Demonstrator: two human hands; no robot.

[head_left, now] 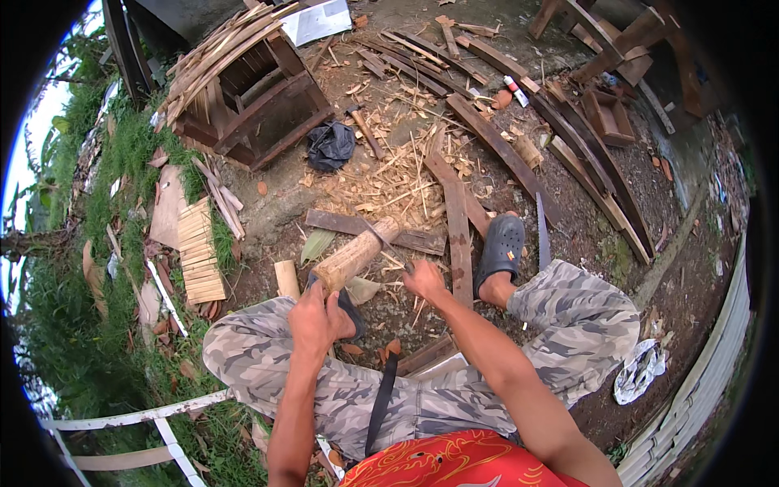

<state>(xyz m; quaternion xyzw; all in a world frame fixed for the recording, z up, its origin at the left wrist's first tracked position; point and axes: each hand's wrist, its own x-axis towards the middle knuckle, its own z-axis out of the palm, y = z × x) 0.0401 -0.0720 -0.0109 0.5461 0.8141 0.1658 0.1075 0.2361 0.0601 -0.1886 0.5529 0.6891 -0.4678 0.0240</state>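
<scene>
My left hand (316, 316) grips the near end of a pale bamboo log (355, 253) that tilts up and away from me. My right hand (425, 280) is closed around the handle of a knife (384, 241), whose blade rests across the far part of the log. I am seated, with camouflage trousers (568, 312) and a dark clog (501, 247) on my right foot.
Bamboo shavings and splinters (389, 183) cover the ground ahead. Planks (457, 227) lie around my feet, a saw (542, 235) beside the clog. A slatted wooden hutch (243, 81), a black bag (330, 144), a hammer (365, 130) and cut slats (199, 252) lie further off.
</scene>
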